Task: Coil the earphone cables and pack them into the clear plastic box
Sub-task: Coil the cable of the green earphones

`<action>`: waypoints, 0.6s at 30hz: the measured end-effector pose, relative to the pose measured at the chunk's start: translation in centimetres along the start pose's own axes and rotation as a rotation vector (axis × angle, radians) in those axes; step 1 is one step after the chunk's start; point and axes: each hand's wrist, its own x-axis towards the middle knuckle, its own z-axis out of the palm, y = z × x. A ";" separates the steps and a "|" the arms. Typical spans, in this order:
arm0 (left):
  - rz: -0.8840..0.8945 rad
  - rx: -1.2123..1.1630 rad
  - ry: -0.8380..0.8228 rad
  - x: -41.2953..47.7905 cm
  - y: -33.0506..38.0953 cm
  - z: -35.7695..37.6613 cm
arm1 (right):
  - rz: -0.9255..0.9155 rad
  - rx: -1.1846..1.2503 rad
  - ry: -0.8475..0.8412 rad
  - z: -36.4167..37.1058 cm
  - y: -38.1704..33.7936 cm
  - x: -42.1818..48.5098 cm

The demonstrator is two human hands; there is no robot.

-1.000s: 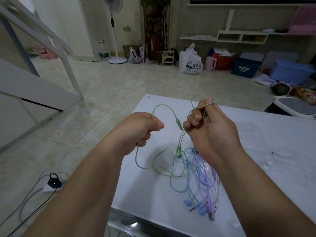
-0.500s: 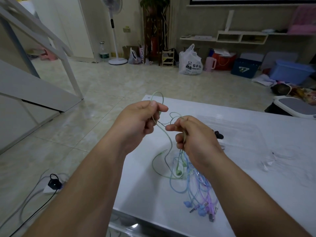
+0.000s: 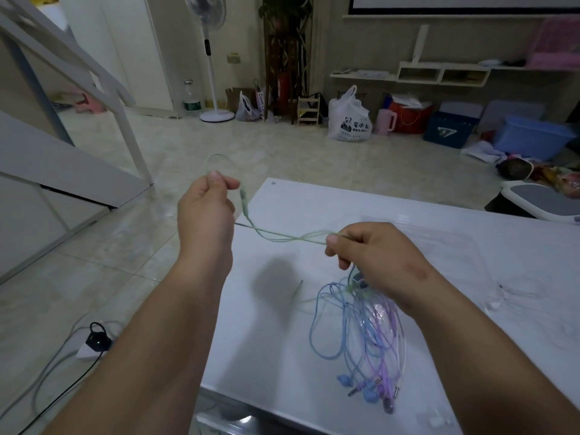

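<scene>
While both hands are raised over the near left part of the white surface, a green earphone cable runs stretched between them. The left hand is out past the left edge of the surface, above the floor. Its fingers are curled, and the thumb presses the cable against the forefinger, so it pinches the cable. A small loop of the cable stands up above this hand, and the inline remote hangs just beside the thumb.

From there a few green strands, lightly twisted together, go across to the right hand. This hand pinches them between thumb and forefinger, and its other fingers are curled under. Below it the green cable drops toward the surface. A thin green end shows there, blurred, and I cannot tell if it touches the surface.

Under the right hand and nearer to the person lie the blue and purple earphone cables — a loose pile, not coiled, with the earbuds and the plugs toward the near edge. The clear plastic box lies on the surface beyond the right hand. Only its faint outline shows, so I cannot tell what is inside it.

On the floor to the left of the surface there is a power strip with a black plug in it. Far behind, near the wall, stand a standing fan and a white plastic bag, well apart from the surface.
</scene>
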 end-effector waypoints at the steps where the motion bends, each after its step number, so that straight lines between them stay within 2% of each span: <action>1: -0.023 0.003 0.042 0.1 -0.1 -0.1 | -0.005 0.014 0.034 -0.2 0.1 0.1; 6: -0.109 0.089 0.103 0.6 -0.4 -0.5 | -0.050 0.114 0.065 -0.3 0.1 0.1; 10: -0.254 0.269 -0.115 0.8 -0.5 -0.5 | -0.056 0.363 0.103 -0.1 -0.1 0.3; 12: -0.188 0.438 -0.131 0.6 -0.9 -0.8 | -0.051 0.459 0.097 -0.1 -0.4 0.2; 15: 0.020 0.709 -0.005 -0.6 -0.9 -0.7 | -0.071 0.403 0.102 0.1 -0.2 0.2; 16: 0.096 0.672 -0.007 -1.0 -0.6 -0.4 | -0.074 0.355 0.112 0.3 0.0 0.3; 18: 0.200 0.423 -0.163 -1.5 -0.3 0.4 | -0.064 0.279 0.135 0.6 0.5 0.5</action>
